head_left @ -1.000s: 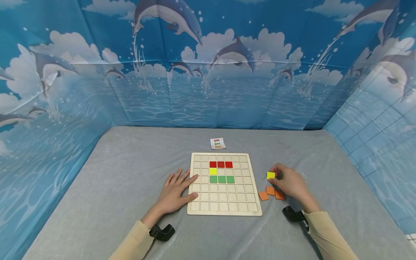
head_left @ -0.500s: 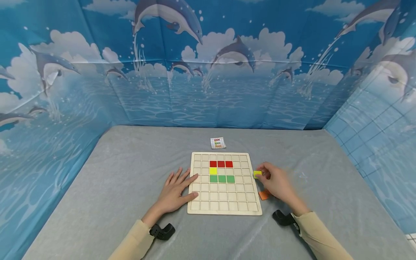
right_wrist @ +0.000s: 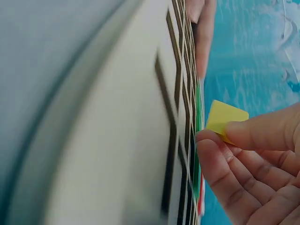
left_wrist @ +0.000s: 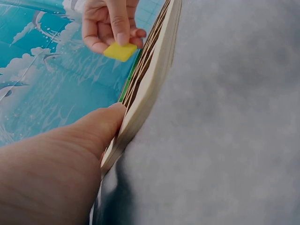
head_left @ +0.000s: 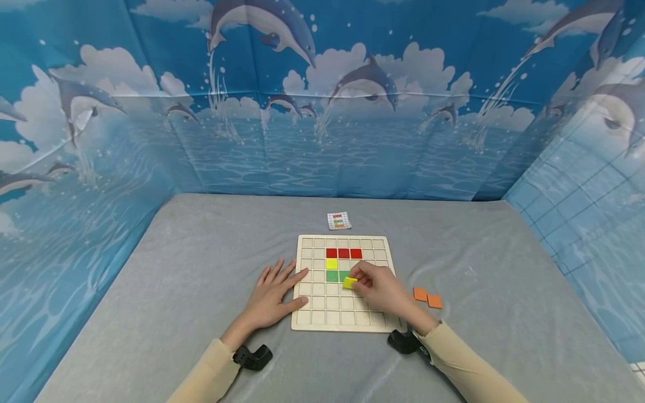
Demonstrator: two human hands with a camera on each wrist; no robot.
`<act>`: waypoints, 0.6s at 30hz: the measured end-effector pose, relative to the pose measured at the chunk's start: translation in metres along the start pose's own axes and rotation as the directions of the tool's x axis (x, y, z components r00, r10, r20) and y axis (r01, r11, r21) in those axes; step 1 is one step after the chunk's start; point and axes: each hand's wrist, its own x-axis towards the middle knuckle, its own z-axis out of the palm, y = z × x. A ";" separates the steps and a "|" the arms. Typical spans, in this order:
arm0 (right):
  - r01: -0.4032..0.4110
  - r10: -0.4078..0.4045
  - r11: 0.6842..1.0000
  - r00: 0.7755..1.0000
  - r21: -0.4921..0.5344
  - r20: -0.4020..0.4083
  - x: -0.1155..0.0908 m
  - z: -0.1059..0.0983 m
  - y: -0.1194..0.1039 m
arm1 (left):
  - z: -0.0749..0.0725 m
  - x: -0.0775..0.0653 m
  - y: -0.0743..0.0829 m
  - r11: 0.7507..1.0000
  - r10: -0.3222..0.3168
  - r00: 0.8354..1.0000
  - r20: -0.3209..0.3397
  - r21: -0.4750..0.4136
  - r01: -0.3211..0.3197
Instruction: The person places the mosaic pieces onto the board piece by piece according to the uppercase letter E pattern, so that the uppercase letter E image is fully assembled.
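Note:
A wooden grid board [head_left: 317,319] lies on the grey cloth. Three red tiles [head_left: 344,253] form a row near its top, with a yellow tile [head_left: 331,263] below the leftmost and green tiles [head_left: 332,276] in the row beneath. Between thumb and fingers my right hand [head_left: 380,288] pinches another yellow tile [head_left: 349,283], held tilted over the board just below the green row. That hand hides part of the board's right side. My left hand [head_left: 272,296] rests with spread fingers at the board's left edge, thumb [left_wrist: 101,124] touching the rim.
Two orange tiles [head_left: 427,298] lie on the cloth to the right of the board. Behind the board is a small card [head_left: 339,220] printed with a coloured grid. A dolphin-print curtain [head_left: 322,151] closes off the back and sides of the table.
My right hand has carried the yellow tile leftward from beside the board to over its middle. The orange tile nearest the board is no longer visible. My left hand stays put.

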 end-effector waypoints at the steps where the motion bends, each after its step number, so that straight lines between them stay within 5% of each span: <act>1: 0.008 -0.009 1.000 1.000 0.003 0.015 0.002 0.003 -0.002 | 0.000 0.000 0.000 1.000 -0.001 1.000 0.001 0.001 0.001; 18: -0.004 0.008 0.998 0.998 -0.060 0.063 0.017 0.023 -0.016 | -0.001 0.001 0.001 1.000 -0.010 1.000 0.003 -0.006 0.010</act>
